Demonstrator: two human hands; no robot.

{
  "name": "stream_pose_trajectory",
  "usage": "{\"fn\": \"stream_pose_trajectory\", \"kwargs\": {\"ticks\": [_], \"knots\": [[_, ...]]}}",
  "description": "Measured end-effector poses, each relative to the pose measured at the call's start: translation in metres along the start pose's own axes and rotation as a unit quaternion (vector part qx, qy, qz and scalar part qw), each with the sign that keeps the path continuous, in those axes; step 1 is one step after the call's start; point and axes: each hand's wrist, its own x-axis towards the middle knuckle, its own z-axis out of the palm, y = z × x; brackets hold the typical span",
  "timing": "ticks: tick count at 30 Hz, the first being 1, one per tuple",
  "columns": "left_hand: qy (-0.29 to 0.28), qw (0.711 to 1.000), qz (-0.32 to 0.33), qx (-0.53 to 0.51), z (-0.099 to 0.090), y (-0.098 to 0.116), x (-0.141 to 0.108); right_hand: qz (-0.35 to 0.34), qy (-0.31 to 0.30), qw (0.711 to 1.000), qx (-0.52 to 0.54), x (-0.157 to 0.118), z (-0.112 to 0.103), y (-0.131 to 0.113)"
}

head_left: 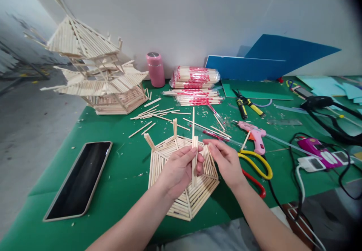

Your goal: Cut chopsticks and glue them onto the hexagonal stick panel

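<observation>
My left hand [181, 168] is closed around a small bundle of wooden sticks [195, 160], held upright, one stick reaching higher than the others. Just right of the bundle is my right hand [223, 158], its fingers drawn together; whether anything small is between them cannot be seen. Beneath both hands lies a polygonal panel of wooden sticks [158, 168] on the green table. Two short stick bundles, one at its left corner [149, 141] and one at its back [175, 128], rise from the panel. My hands hide part of its middle.
A stick pagoda model [93, 81] stands back left, a phone [79, 181] front left. Loose sticks [158, 112], wrapped stick packs [195, 78] and a pink bottle [155, 70] lie behind. Rightward are pliers [247, 106], a pink glue gun [254, 134], scissors [263, 164] and cables [301, 183].
</observation>
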Motion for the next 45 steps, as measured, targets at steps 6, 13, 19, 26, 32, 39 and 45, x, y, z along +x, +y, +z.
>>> {"fn": "stream_pose_trajectory", "kwargs": {"ticks": [6, 13, 19, 26, 32, 39, 45], "knots": [[-0.007, 0.999, 0.016, 0.032, 0.001, -0.004, -0.002, 0.089, -0.176, 0.973, 0.120, 0.018, 0.011, -0.008], [0.012, 0.994, 0.037, 0.107, 0.006, -0.002, -0.009, -0.017, -0.153, 0.988, -0.003, 0.019, 0.007, -0.015], [0.016, 0.989, 0.053, 0.139, 0.004, -0.004, -0.011, -0.012, -0.161, 0.987, -0.010, 0.016, 0.006, -0.018], [-0.016, 0.997, 0.021, 0.076, 0.002, -0.006, -0.003, 0.102, -0.169, 0.977, 0.080, 0.016, 0.012, -0.015], [-0.053, 0.996, -0.037, 0.062, -0.001, -0.006, -0.003, 0.111, -0.083, 0.988, 0.071, 0.028, 0.009, -0.011], [-0.067, 0.988, -0.115, 0.082, -0.005, -0.003, -0.017, 0.097, -0.022, 0.992, 0.082, 0.043, 0.000, -0.007], [-0.071, 0.988, -0.117, 0.078, -0.006, -0.003, -0.020, 0.103, -0.028, 0.989, 0.102, 0.042, 0.001, -0.005]]}}
